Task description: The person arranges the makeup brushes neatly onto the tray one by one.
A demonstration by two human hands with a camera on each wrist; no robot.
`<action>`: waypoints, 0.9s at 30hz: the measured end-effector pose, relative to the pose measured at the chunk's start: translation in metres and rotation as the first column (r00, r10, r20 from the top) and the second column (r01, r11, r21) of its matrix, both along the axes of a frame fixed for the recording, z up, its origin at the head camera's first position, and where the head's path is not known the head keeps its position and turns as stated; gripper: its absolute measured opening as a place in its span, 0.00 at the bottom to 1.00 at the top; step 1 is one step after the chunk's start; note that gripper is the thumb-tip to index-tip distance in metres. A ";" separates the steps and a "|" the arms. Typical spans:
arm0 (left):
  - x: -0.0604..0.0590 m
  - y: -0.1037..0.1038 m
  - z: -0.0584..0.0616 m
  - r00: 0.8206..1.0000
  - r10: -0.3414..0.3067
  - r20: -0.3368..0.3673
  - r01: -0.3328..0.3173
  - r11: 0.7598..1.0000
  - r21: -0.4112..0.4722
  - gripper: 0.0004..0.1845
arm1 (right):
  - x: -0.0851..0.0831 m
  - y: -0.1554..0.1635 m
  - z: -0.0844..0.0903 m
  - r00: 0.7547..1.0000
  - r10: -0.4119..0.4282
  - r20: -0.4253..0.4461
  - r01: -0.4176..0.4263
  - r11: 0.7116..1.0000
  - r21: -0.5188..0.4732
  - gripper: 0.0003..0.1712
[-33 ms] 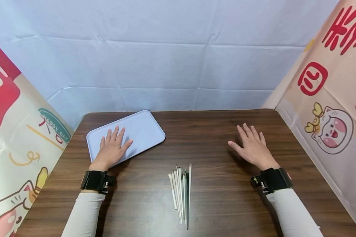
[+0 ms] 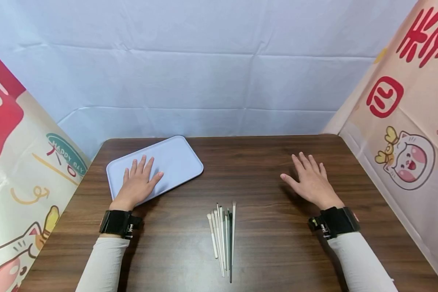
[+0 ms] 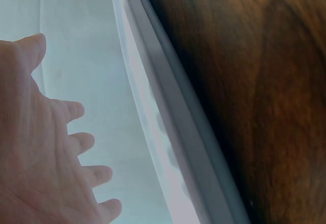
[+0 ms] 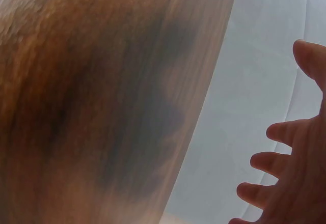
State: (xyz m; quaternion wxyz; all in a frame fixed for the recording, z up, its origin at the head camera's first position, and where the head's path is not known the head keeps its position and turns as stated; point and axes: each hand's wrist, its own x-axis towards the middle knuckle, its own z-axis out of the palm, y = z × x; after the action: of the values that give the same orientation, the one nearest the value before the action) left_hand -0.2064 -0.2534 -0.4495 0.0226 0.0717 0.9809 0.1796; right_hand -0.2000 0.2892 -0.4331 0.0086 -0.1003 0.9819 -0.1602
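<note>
Centre-left of the head view: left hand [image 2: 136, 183] flat on the pale tray [image 2: 175, 158], fingers spread, gripping nothing. Right hand [image 2: 310, 180] flat on the tabletop [image 2: 263, 170], fingers apart. Brushes [image 2: 223, 237] bundled lower centre, untouched. Left wrist view: straight fingers [image 3: 76, 142] on tray, rim [image 3: 168, 127] alongside. Right wrist view: splayed fingers [image 4: 277, 163] over wood. Looks like a start pose; next would be a pinch on one brush.

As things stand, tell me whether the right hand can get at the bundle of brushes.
Probably yes. The right hand lies flat and holds nothing on the bare table, and the brushes lie in the open between the two hands, with nothing in between. The left hand rests on the tray, out of the way.
</note>
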 end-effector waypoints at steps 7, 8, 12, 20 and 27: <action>-0.001 -0.001 -0.001 1.000 -0.002 0.005 0.002 1.000 0.015 0.44 | 0.000 -0.002 0.000 1.000 0.006 -0.013 -0.005 1.000 0.007 0.53; 0.000 -0.001 -0.002 1.000 -0.002 0.006 0.002 1.000 0.017 0.44 | 0.000 -0.002 0.000 1.000 0.007 -0.016 -0.007 1.000 0.009 0.53; 0.002 -0.002 -0.005 1.000 0.001 0.012 -0.001 1.000 0.027 0.44 | 0.002 -0.003 -0.002 1.000 0.006 -0.016 -0.005 1.000 0.014 0.53; 0.002 -0.008 -0.007 0.993 0.086 -0.081 -0.087 0.996 -0.012 0.40 | -0.001 -0.005 -0.002 1.000 0.001 -0.013 -0.001 1.000 0.006 0.53; 0.004 -0.019 0.000 0.967 0.211 -0.146 -0.216 0.976 -0.020 0.34 | -0.008 -0.012 -0.001 1.000 0.014 -0.009 -0.014 1.000 0.004 0.53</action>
State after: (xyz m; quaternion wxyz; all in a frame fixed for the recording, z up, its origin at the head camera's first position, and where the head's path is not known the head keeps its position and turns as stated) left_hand -0.2025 -0.2719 -0.4496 -0.0661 -0.0219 0.9850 0.1576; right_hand -0.2077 0.2768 -0.4338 0.0053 -0.1079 0.9816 -0.1577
